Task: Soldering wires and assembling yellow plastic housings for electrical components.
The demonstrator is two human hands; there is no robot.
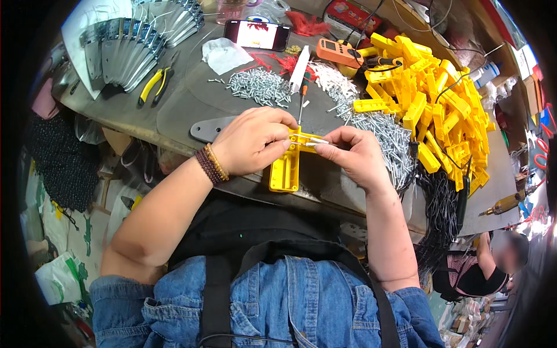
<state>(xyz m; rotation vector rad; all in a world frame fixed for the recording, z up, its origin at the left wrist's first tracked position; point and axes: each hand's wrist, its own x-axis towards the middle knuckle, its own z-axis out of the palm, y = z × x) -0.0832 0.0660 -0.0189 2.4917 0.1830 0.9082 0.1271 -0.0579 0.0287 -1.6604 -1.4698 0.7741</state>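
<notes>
A yellow plastic housing (284,175), T-shaped with hollow compartments, lies at the table's near edge in front of me. My left hand (254,141), beaded bands at its wrist, is closed at the upper end of the housing, thumb and forefinger pinching there. Between the thumb and forefinger of my right hand (355,155) are thin white-ended pins (317,142), which lie across the housing's crosspiece. Their far ends run toward my left fingertips and are partly hidden. A grey plate with holes (208,129) lies beside my left hand.
Beyond the hands are heaps of small screws (258,87), long screws (387,142) and yellow housings (432,98). A screwdriver (304,90), yellow-handled pliers (154,86), an orange meter (340,53) and a propped phone (257,35) are around them. Black cables (438,217) hang at the right. Another person (484,269) is at lower right.
</notes>
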